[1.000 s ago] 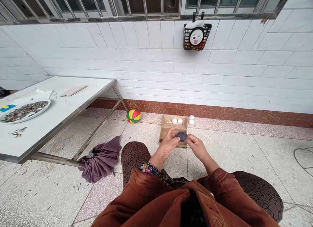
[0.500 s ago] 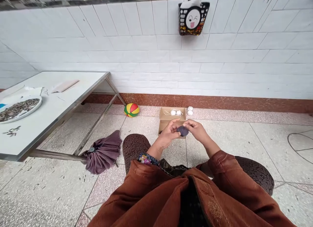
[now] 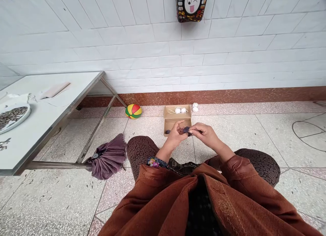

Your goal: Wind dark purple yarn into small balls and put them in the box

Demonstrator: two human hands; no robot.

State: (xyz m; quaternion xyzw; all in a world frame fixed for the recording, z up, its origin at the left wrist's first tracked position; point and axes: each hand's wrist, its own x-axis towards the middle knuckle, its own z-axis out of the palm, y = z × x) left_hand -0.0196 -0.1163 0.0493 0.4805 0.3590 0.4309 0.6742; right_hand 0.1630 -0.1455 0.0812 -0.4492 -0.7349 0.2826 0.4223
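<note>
A small dark purple ball of yarn (image 3: 186, 130) is between my two hands, above the front part of an open cardboard box (image 3: 177, 122). My left hand (image 3: 175, 134) curls round the ball from the left, thumb against its near side. My right hand (image 3: 204, 133) pinches at the ball's right side with thumb and fingertips; any loose strand there is too fine to make out. White yarn balls (image 3: 180, 110) with a loose strand lie in the box's lid part. Another dark ball (image 3: 167, 131) sits in the box's left corner, partly behind my left hand.
Two white balls (image 3: 195, 107) lie beside the box. A striped ball (image 3: 133, 111) and a folded purple umbrella (image 3: 109, 157) are on the floor to the left, near a metal-framed table (image 3: 63, 110) bearing a plate (image 3: 27, 114). A wire ring (image 3: 309, 136) lies at right.
My head view has tilted down and shifted slightly right. The ball has turned in my hands, and my right fingers have closed into a tighter pinch at its side.
</note>
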